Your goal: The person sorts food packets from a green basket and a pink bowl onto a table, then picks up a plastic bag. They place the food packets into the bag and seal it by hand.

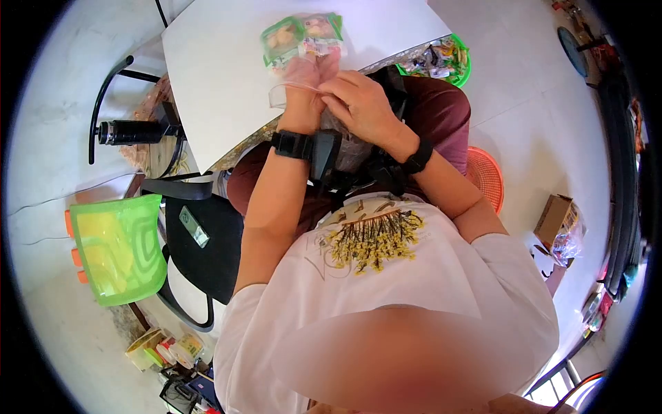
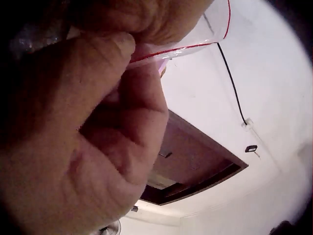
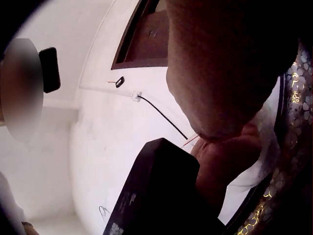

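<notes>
Over the near part of the white table, my left hand (image 1: 301, 103) and right hand (image 1: 362, 109) meet at a clear plastic zip bag (image 1: 277, 95). A red line runs along the edge of this zip bag (image 2: 215, 39) in the left wrist view. The left thumb (image 2: 105, 54) presses against curled fingers at the bag's edge, and the right hand pinches the film beside it. Pinkish plastic lies just beyond the hands. Two green-edged food packets (image 1: 283, 38) with pale pieces inside lie past it. Overlapping hands hide part of the bag.
A green basket (image 1: 467, 65) of wrapped items stands at the table's right edge. An orange basket (image 1: 485, 176) is by the right leg. To the left is a black chair seat (image 1: 207, 255) with a phone (image 1: 194, 227) on it. Dark straps and clear plastic lie over the lap.
</notes>
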Demonstrator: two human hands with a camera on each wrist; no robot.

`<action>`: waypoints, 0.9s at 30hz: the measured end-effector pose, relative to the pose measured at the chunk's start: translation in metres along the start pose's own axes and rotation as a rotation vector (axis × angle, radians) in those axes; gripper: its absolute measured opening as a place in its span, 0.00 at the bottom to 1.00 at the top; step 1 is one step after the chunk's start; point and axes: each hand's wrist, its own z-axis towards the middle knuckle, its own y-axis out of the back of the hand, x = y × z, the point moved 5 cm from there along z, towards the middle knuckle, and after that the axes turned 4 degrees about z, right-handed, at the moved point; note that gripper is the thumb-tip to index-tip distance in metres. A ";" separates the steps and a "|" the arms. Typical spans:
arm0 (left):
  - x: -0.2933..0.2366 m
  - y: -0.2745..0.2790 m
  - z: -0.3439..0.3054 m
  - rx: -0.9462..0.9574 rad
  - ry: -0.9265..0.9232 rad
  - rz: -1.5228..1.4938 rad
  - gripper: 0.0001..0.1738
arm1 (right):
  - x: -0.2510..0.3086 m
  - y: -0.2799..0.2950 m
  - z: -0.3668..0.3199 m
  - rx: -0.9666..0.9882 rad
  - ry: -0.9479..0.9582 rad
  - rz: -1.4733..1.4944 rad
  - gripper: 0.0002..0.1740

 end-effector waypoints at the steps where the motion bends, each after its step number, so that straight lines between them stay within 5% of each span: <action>1: 0.024 0.015 0.016 0.029 -0.108 0.206 0.09 | -0.001 0.000 -0.001 -0.012 0.007 0.006 0.08; 3: 0.014 0.009 0.018 -0.047 -0.021 0.149 0.09 | -0.006 0.001 -0.004 0.006 -0.003 -0.014 0.09; 5: 0.004 -0.010 0.004 -0.248 0.353 -0.382 0.10 | -0.009 0.002 -0.005 0.030 -0.012 -0.043 0.10; 15: -0.040 0.011 -0.110 -0.112 0.316 0.142 0.12 | -0.011 0.007 -0.011 0.047 -0.010 -0.179 0.17; 19: -0.065 0.032 -0.128 -0.175 0.047 0.488 0.07 | -0.009 0.004 -0.018 0.032 0.033 -0.195 0.16; 22: -0.097 0.031 -0.129 -0.209 -0.507 1.176 0.06 | -0.004 0.004 -0.022 -0.010 0.083 -0.215 0.16; 27: -0.109 0.024 -0.128 -0.129 -0.804 1.555 0.15 | 0.010 0.009 -0.030 0.081 0.151 -0.284 0.13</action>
